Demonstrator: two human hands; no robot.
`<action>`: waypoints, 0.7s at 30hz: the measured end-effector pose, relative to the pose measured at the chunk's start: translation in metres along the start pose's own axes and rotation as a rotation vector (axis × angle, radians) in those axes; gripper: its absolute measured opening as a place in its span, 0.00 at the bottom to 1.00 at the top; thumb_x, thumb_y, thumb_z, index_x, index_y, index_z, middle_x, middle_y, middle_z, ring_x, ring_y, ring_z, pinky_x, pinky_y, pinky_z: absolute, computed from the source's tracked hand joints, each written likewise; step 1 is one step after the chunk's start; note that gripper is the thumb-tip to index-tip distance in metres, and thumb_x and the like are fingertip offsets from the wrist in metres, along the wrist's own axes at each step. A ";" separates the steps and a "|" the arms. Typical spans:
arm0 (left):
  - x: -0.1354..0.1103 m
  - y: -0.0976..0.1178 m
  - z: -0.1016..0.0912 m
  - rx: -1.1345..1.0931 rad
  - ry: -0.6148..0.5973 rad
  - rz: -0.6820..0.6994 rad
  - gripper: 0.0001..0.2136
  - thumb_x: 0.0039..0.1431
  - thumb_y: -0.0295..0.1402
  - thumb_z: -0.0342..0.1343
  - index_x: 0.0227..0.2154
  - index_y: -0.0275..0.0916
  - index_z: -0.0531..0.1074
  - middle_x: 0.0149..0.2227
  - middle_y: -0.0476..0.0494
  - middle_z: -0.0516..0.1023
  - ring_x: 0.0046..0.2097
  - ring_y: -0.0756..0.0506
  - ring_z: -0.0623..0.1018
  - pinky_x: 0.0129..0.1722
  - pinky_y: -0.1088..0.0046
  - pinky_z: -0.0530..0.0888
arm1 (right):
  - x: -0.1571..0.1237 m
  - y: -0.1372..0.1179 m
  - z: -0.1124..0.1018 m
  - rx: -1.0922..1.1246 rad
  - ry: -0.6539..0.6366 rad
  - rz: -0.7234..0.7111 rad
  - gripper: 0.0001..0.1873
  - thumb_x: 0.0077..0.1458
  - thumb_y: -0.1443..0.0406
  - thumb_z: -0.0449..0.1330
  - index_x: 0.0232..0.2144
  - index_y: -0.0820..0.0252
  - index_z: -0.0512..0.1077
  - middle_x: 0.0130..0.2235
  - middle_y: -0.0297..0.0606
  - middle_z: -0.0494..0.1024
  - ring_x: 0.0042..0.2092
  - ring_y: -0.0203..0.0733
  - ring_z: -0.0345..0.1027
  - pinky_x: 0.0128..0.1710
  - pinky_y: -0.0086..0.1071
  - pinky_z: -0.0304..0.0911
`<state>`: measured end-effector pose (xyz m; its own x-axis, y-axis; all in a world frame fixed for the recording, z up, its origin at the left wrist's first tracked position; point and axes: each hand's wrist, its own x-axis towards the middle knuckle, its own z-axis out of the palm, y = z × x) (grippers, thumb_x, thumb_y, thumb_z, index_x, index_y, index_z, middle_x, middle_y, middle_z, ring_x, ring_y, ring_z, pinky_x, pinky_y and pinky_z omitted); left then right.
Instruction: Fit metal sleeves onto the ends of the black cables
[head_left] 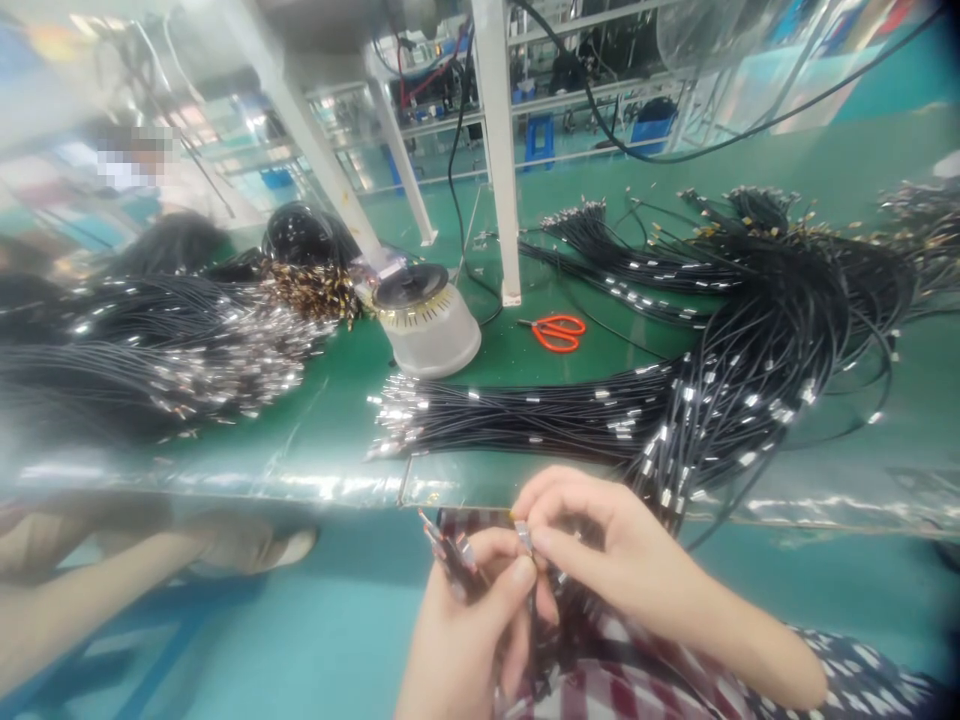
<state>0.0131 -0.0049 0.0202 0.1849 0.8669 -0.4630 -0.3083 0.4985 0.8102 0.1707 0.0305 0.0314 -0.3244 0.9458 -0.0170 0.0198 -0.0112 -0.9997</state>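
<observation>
In the head view, my left hand [480, 615] is wrapped round several black cables, whose stripped tips [450, 550] poke out past the fingers. My right hand [600, 535] meets it over my lap. Between the right thumb and index finger sits a cable end with a small silver sleeve [523, 535], and the left thumb presses close to the same spot. Below the hands the cables run down across a checked cloth [622, 685], partly hidden. Just beyond the hands, a bundle of black cables [517, 418] with silver bands lies along the table's front edge.
Orange-handled scissors [556, 333] lie beside a white round base with a black disc [429, 330]. A white post [499, 160] rises from the green table [337, 400]. Cable heaps lie left [202, 350] and right [780, 270]. Another person's arm [112, 610] shows at lower left.
</observation>
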 end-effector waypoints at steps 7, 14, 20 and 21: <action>0.000 -0.001 -0.003 -0.032 -0.004 -0.041 0.08 0.54 0.34 0.62 0.28 0.34 0.73 0.21 0.46 0.76 0.13 0.61 0.59 0.15 0.82 0.50 | -0.001 0.011 0.007 0.137 -0.063 0.013 0.10 0.60 0.65 0.57 0.25 0.61 0.68 0.40 0.39 0.72 0.43 0.40 0.68 0.47 0.35 0.63; -0.001 0.002 -0.002 -0.045 -0.023 -0.031 0.11 0.54 0.38 0.63 0.29 0.35 0.71 0.22 0.47 0.75 0.13 0.61 0.58 0.15 0.82 0.50 | 0.000 0.016 0.004 0.149 0.017 0.004 0.12 0.61 0.59 0.57 0.28 0.60 0.68 0.37 0.38 0.72 0.42 0.40 0.66 0.45 0.33 0.61; -0.003 0.005 0.001 0.000 0.017 -0.027 0.11 0.54 0.38 0.62 0.26 0.36 0.69 0.21 0.49 0.74 0.13 0.60 0.58 0.13 0.84 0.48 | -0.004 0.014 -0.008 0.389 0.035 0.080 0.12 0.52 0.61 0.66 0.32 0.59 0.67 0.33 0.33 0.71 0.35 0.36 0.64 0.37 0.29 0.59; -0.003 0.005 0.001 0.007 0.009 -0.022 0.11 0.55 0.38 0.62 0.26 0.36 0.68 0.21 0.49 0.74 0.12 0.61 0.58 0.13 0.83 0.49 | -0.005 0.014 -0.008 0.430 0.032 0.104 0.13 0.50 0.61 0.68 0.31 0.59 0.66 0.32 0.32 0.71 0.33 0.34 0.63 0.34 0.28 0.58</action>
<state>0.0123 -0.0053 0.0261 0.1829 0.8557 -0.4840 -0.2980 0.5174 0.8022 0.1800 0.0284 0.0176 -0.3121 0.9419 -0.1244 -0.3465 -0.2347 -0.9082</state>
